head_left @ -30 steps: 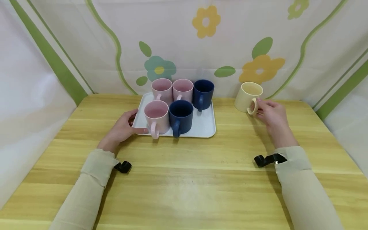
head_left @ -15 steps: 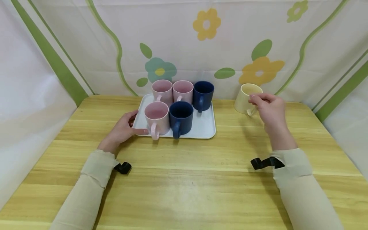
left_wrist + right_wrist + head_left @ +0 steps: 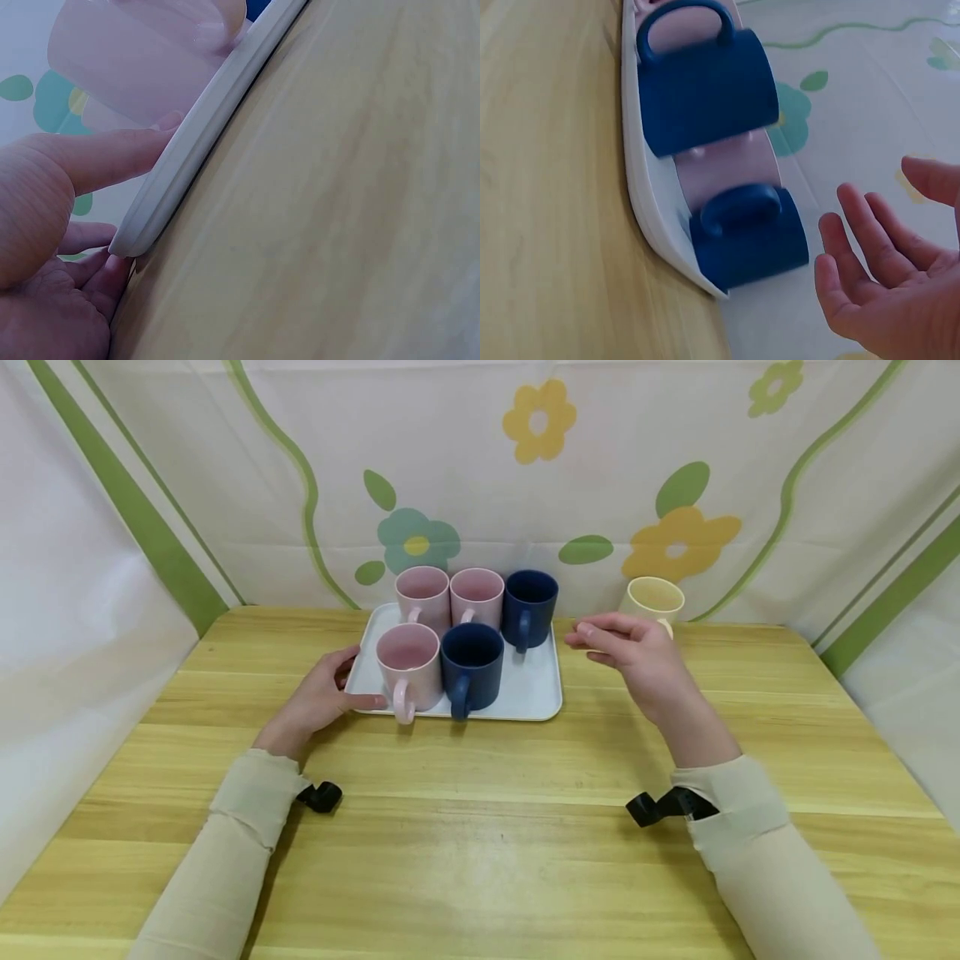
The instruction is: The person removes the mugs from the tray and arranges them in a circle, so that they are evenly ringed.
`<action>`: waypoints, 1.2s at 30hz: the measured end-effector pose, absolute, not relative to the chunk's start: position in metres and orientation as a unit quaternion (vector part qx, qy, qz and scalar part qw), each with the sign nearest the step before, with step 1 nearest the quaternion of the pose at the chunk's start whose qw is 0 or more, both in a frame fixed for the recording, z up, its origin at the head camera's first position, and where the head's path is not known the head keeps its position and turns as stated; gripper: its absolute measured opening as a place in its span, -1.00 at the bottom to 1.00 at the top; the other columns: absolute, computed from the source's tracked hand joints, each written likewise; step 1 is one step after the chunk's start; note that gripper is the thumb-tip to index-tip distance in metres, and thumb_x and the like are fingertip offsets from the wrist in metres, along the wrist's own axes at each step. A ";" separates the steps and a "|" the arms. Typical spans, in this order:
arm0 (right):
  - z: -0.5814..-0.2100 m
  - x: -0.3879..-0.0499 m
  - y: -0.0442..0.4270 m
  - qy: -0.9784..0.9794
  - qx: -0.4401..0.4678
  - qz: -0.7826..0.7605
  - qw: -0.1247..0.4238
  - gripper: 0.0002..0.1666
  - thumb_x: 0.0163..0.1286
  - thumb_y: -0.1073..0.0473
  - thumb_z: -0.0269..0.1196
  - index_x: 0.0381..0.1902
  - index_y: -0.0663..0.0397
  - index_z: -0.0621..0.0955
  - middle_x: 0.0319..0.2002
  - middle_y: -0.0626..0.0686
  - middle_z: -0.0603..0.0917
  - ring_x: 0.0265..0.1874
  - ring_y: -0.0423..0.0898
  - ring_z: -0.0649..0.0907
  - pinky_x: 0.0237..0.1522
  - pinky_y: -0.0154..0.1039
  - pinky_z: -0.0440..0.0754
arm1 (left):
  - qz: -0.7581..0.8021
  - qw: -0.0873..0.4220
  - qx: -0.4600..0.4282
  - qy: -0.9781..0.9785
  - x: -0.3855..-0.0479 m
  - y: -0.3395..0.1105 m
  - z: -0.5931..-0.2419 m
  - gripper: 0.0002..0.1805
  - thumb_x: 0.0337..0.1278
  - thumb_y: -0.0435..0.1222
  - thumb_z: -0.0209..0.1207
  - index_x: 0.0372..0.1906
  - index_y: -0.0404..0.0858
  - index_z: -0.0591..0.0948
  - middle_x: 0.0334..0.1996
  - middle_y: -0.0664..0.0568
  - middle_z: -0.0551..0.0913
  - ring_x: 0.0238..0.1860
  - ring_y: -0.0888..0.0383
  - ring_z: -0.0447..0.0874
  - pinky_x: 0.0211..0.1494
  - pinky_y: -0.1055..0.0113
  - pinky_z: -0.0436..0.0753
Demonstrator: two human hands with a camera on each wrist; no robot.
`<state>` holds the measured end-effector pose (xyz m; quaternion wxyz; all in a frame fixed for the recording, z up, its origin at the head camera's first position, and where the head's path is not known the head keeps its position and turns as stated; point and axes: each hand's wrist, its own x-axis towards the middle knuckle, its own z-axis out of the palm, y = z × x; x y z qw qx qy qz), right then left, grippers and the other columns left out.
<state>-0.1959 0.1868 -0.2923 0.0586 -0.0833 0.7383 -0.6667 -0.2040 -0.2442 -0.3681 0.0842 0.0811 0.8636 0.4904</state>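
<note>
A white tray [image 3: 525, 693] lies at the back of the table, bearing three pink mugs and two dark blue mugs, all upright. My left hand [image 3: 317, 697] grips the tray's left edge; in the left wrist view its thumb [image 3: 124, 156] lies over the rim and fingers reach under the corner. The front pink mug [image 3: 411, 668] stands close to that thumb, beside the front blue mug [image 3: 474, 668]. Just right of the tray my right hand [image 3: 637, 656] hovers, holding nothing, fingers extended and apart in the right wrist view. Behind it stands a pale yellow mug [image 3: 652, 597], partly hidden.
Two pink mugs [image 3: 423, 595] and the other blue mug [image 3: 531, 606] form the tray's back row. Bare tray surface shows at its front right. A flowered white cloth [image 3: 480, 460] hangs behind the wooden table [image 3: 480, 860].
My right hand has let go of the yellow mug's handle, risen and moved left toward the tray. The yellow mug stays in place. My left hand keeps its hold on the tray.
</note>
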 end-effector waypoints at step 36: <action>-0.327 -0.170 0.102 0.716 -0.149 -0.643 0.227 -0.55 0.59 0.20 0.24 0.34 0.28 0.58 0.32 0.32 0.67 0.31 0.08 0.70 0.34 0.00 0.64 | 0.483 0.087 0.084 0.867 -0.207 -0.247 -0.371 0.08 0.13 -0.28 0.55 0.68 -0.29 0.18 0.46 -0.24 0.47 0.25 -0.16 0.52 0.14 0.43 0.49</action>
